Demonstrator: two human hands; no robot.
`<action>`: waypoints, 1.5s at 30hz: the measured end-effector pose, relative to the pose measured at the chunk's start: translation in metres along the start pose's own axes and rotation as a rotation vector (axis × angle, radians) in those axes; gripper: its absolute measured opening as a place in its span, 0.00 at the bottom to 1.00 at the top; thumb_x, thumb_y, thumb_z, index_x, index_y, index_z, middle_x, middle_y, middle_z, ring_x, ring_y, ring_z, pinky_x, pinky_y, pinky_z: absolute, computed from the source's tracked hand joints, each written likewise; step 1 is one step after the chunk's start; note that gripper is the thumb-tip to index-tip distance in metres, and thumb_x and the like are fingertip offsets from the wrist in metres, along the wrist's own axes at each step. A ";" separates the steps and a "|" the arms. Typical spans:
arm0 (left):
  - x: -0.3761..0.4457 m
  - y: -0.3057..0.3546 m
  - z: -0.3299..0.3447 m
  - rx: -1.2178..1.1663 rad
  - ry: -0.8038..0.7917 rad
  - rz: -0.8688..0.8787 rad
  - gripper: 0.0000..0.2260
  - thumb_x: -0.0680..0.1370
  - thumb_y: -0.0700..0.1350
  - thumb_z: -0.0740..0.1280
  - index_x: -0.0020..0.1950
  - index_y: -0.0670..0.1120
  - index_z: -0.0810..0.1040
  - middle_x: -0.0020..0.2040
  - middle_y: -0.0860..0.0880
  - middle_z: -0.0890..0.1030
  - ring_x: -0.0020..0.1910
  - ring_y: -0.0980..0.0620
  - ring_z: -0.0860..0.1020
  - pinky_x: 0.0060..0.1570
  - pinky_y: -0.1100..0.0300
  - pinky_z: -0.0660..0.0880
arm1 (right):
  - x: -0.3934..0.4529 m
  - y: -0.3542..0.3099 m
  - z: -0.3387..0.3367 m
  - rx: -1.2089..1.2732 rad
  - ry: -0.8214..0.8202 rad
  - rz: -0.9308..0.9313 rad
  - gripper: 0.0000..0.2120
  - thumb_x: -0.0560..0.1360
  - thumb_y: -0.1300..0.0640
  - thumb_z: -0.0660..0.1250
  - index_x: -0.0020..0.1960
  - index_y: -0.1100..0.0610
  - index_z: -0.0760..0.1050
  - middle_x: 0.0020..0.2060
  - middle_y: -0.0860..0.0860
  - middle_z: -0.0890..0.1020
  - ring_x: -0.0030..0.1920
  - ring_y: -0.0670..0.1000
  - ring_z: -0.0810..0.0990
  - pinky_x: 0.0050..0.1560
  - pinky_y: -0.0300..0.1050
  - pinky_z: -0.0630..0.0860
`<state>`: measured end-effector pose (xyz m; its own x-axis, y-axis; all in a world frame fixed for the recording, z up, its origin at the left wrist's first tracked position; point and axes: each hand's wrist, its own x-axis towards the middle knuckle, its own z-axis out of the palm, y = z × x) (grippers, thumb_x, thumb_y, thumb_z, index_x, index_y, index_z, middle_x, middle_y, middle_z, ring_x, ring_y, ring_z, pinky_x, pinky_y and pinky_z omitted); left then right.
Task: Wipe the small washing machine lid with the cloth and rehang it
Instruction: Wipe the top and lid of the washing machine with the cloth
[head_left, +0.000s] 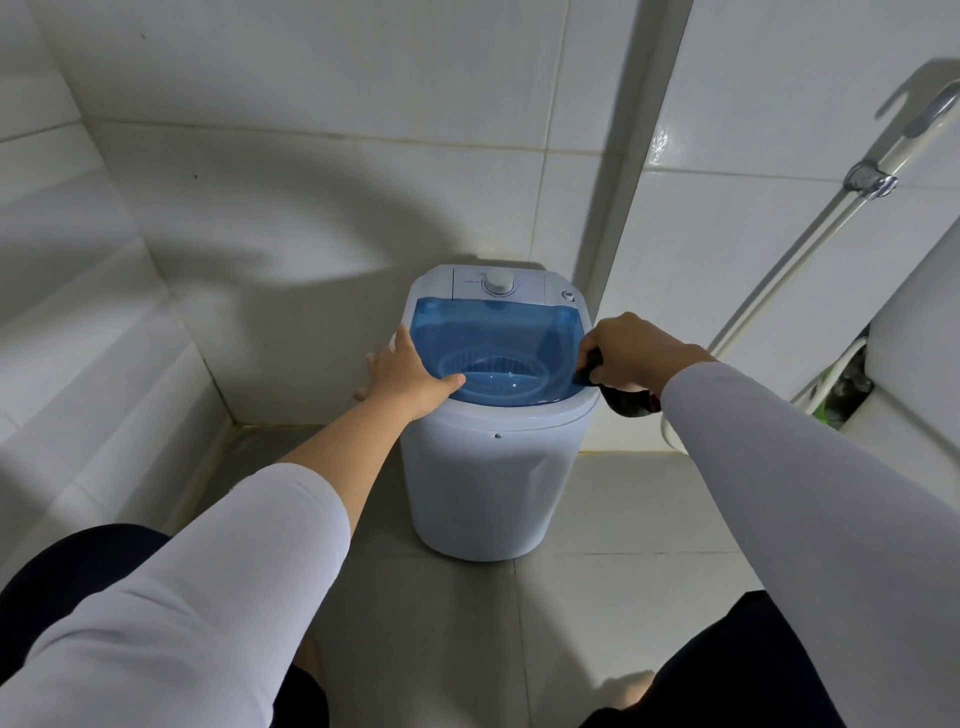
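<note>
Hands flank the lid (493, 343); wall (311, 208) close behind, floor (457, 623) open in front.

Head-worn view; downward, close over hands

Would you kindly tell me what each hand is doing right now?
Left hand: open, flat on the translucent blue plastic lid edge.
Right hand: closed on the dark cloth.

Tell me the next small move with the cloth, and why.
Probably sweep the cloth leftward across the lid. The right hand holds it bunched at the lid's right edge, the left hand braces the left rim, and the blue surface between lies uncovered.
</note>
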<state>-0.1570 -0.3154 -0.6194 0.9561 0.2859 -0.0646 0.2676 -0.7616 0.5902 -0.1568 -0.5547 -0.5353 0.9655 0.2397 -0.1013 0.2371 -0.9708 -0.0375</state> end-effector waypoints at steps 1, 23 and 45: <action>0.002 0.000 0.000 -0.007 0.000 -0.001 0.44 0.68 0.61 0.72 0.76 0.48 0.53 0.74 0.45 0.63 0.74 0.39 0.59 0.67 0.36 0.64 | 0.003 -0.005 -0.004 0.004 0.017 -0.018 0.09 0.73 0.55 0.68 0.52 0.53 0.81 0.55 0.55 0.80 0.55 0.57 0.78 0.55 0.46 0.75; 0.022 -0.021 -0.007 -0.147 0.015 -0.029 0.44 0.71 0.61 0.69 0.78 0.50 0.47 0.76 0.47 0.63 0.74 0.44 0.64 0.69 0.37 0.62 | 0.049 -0.048 0.024 -0.096 0.065 -0.449 0.13 0.71 0.57 0.68 0.55 0.53 0.80 0.57 0.51 0.79 0.64 0.55 0.69 0.66 0.50 0.68; 0.028 -0.029 -0.009 -0.175 0.056 0.006 0.41 0.71 0.61 0.69 0.77 0.47 0.54 0.72 0.48 0.70 0.69 0.43 0.70 0.67 0.39 0.66 | 0.070 -0.065 0.018 -0.172 -0.010 -0.347 0.15 0.73 0.61 0.66 0.59 0.52 0.75 0.56 0.54 0.78 0.57 0.55 0.75 0.56 0.46 0.72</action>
<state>-0.1388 -0.2800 -0.6311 0.9482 0.3172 -0.0189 0.2324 -0.6516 0.7221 -0.1062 -0.4745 -0.5575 0.8240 0.5534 -0.1216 0.5647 -0.8196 0.0963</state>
